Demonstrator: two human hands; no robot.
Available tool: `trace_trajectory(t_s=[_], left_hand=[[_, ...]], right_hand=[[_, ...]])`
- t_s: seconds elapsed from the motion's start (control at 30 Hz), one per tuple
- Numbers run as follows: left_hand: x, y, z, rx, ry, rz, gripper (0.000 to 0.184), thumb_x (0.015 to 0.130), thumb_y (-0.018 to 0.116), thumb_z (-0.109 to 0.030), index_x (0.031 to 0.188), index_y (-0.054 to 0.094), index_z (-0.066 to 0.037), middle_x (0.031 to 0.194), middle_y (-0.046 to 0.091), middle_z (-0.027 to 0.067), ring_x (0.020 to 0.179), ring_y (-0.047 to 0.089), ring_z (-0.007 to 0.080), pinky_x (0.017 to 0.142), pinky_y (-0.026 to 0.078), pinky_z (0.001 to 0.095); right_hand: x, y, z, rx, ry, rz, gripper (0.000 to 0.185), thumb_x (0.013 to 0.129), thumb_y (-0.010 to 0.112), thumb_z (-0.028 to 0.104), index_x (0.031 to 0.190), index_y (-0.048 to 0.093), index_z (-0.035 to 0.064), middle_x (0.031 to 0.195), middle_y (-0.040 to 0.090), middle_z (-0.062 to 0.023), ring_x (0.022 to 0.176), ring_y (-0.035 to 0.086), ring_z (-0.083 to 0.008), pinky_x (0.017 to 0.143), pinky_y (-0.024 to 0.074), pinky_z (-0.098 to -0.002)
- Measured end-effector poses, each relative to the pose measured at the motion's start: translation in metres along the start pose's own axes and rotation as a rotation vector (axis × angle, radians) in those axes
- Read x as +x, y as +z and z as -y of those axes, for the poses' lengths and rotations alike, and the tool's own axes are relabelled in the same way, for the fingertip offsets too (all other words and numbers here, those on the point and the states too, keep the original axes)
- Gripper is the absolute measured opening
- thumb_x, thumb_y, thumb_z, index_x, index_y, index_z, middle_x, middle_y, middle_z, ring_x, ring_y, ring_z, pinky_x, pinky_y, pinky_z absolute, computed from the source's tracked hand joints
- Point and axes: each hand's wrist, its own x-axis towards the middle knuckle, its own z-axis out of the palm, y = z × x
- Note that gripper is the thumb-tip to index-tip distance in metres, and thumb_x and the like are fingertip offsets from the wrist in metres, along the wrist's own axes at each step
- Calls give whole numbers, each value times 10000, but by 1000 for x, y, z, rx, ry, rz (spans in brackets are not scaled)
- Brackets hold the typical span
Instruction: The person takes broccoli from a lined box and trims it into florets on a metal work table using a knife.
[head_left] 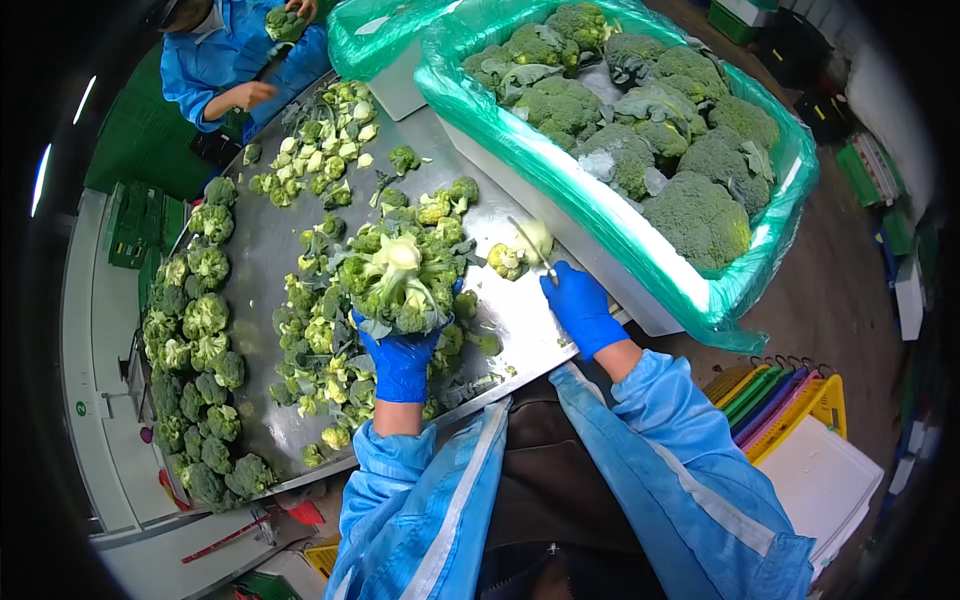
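My left hand (pixel 402 362), in a blue glove, is closed around the underside of a broccoli head (pixel 398 270). The head is turned over, with its pale cut stem facing up. In my blue-gloved right hand (pixel 580 308) is a knife (pixel 528 244), its thin blade pointing up and to the left, apart from the head. Beside the blade lie a pale stem piece (pixel 537 236) and a yellowish floret (pixel 506 261) on the metal table (pixel 262 330). Loose florets (pixel 320 335) are heaped around and left of my left hand.
A green-lined box (pixel 470 140) of whole broccoli heads (pixel 700 215) stands along the table's right side. Broccoli heads (pixel 205 315) line the left edge. Across the table, a person (pixel 245 55) holds another head. Colored crates or hangers (pixel 770 400) stand at lower right.
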Motion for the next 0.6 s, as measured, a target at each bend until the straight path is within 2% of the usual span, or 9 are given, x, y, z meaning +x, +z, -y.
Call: trace_trajectory(t_s=[0.07, 0.1, 0.17, 0.27, 0.3, 0.4, 0.47, 0.5, 0.6], left_hand=[[4, -7, 5, -64, -38, 7, 493, 870, 391, -477, 1222, 529, -160, 1215, 548, 74, 1087, 533, 286, 940, 429, 490], [2, -8, 9, 145, 72, 42, 493, 867, 396, -469, 1222, 529, -155, 1213, 552, 78, 1086, 535, 290, 945, 428, 487], [1, 7, 12, -18, -51, 34, 486, 858, 411, -444, 1221, 531, -145, 1223, 553, 82, 1096, 533, 291, 954, 422, 484], [-2, 13, 14, -67, -125, 0, 498, 847, 418, -447, 1225, 526, -142, 1233, 551, 84, 1111, 525, 288, 964, 412, 479], [-3, 5, 16, 283, 85, 35, 503, 848, 414, -453, 1231, 523, -145, 1238, 547, 87, 1120, 518, 288, 970, 406, 478], [1, -29, 8, 104, 60, 92, 505, 884, 390, -458, 1275, 460, -146, 1279, 511, 85, 1144, 505, 264, 991, 395, 452], [-14, -32, 1, 288, 160, -32, 481, 909, 382, -430, 1284, 424, -132, 1280, 505, 78, 1145, 507, 251, 992, 402, 435], [-20, -46, -1, 375, 237, -38, 426, 904, 426, -351, 1260, 438, -119, 1234, 530, 77, 1106, 530, 235, 953, 429, 417], [-40, -82, -10, 576, 454, -112, 322, 891, 516, -182, 1196, 481, -85, 1124, 587, 75, 1002, 587, 206, 849, 494, 375]], right_hand=[[-4, -10, 6, 71, -15, -95, 271, 885, 558, 335, 921, 566, 67, 662, 624, -171, 620, 619, -358, 544, 470, -458], [-8, -19, 15, 65, -12, -85, 271, 885, 558, 335, 921, 566, 67, 662, 624, -171, 620, 619, -358, 544, 470, -458], [-9, -29, 29, 140, -86, -66, 244, 886, 570, 321, 918, 571, 79, 647, 620, -161, 604, 614, -358, 538, 471, -440], [-14, -18, 25, 383, -48, -49, 212, 879, 604, 287, 973, 614, 98, 638, 622, -108, 573, 628, -257, 551, 485, -352], [-11, -14, 21, 380, -53, -40, 212, 879, 604, 287, 973, 614, 98, 638, 622, -108, 573, 628, -257, 551, 485, -352], [6, 17, 4, 391, -68, -137, 252, 882, 604, 290, 1032, 629, 89, 741, 640, -119, 639, 643, -229, 594, 492, -334], [25, 43, 2, 617, 16, 16, 247, 864, 614, 281, 1045, 616, 113, 956, 629, -155, 844, 627, -324, 714, 497, -387], [33, 43, 9, 595, -105, -81, 269, 856, 636, 247, 1088, 612, 112, 1008, 616, -147, 918, 612, -319, 773, 487, -371], [80, 102, 16, 946, -221, -216, 285, 831, 678, 185, 1105, 632, 124, 1195, 581, -104, 897, 607, -211, 800, 472, -329]])
